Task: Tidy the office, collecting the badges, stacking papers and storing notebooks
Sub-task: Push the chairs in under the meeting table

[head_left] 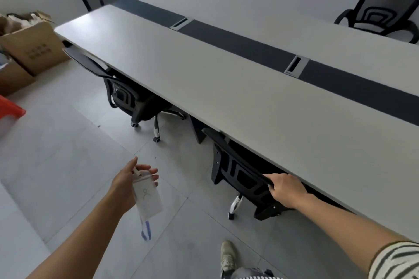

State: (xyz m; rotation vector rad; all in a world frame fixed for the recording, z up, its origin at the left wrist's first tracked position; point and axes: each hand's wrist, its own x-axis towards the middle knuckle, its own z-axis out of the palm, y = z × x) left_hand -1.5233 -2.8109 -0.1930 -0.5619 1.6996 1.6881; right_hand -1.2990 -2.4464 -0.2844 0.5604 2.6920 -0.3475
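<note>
**Clerk:** Begin at your end.

**Me:** Nearest, lower edge: striped sleeve and one shoe, both mine.

**Clerk:** Left hand?

**Me:** Left hand: fingers pinching one badge by its top. The clear holder hangs below my palm over the floor, and a blue lanyard dangles beneath it.

**Clerk:** Right hand?

**Me:** Right hand: curled over the top rail of the chair, which is tucked under the near edge of the table.

**Clerk:** Papers, notebooks?

**Me:** None in view. A second chair stands further along, and cardboard boxes sit on the floor at far left.

**Clerk:** Hazards?

**Me:** Three, by my estimate.
1. The pinch is only at the badge's top, so a quick arm swing could drop it.
2. The loose lanyard could snag a chair arm or castor if I lean in.
3. The chair is on castors, so a one-handed pull could roll it onto my shoe, which is close behind.
</note>
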